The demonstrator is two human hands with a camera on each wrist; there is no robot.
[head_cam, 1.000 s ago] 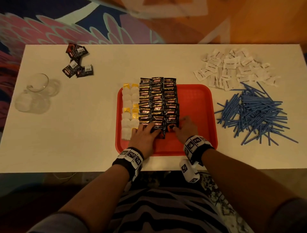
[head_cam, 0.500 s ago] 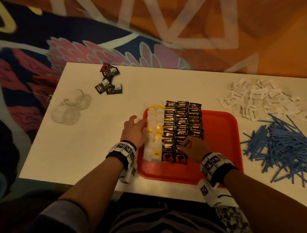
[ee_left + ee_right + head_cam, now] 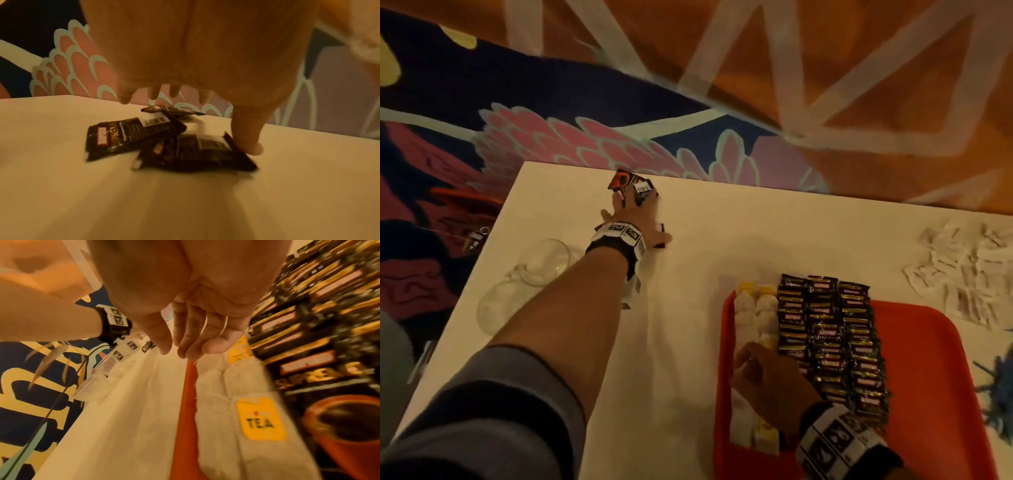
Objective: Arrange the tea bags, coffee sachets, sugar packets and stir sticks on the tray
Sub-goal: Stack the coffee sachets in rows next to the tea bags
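From my seat the white table [image 3: 688,260] is cut off at the right edge of the head view, so I only get slivers of the white sugar packets [image 3: 962,270] and the blue stir sticks [image 3: 996,394] there; print on them is unreadable. The red tray [image 3: 924,342] runs out of the bottom edge, and my right wrist band covers its near end. On it I see two columns of white tea bags [image 3: 756,308] along its left side and three columns of dark coffee sachets [image 3: 828,335] just beside them. A clear glass [image 3: 530,274] lies near the table's left edge, partly behind my forearm.

The head view hides most of the loose coffee sachets [image 3: 164,141] under my left hand [image 3: 635,216]; the left wrist view shows them overlapping in a small heap near the far edge, blurred. There the fingers are spread and relaxed above the heap, the thumb tip down on the table touching the nearest sachet's edge.

Only the right wrist view reads the yellow "TEA" tag [image 3: 260,417]. My right hand [image 3: 195,331] hangs over the tea bags, fingers straight and pressed together, gripping nothing I can see.
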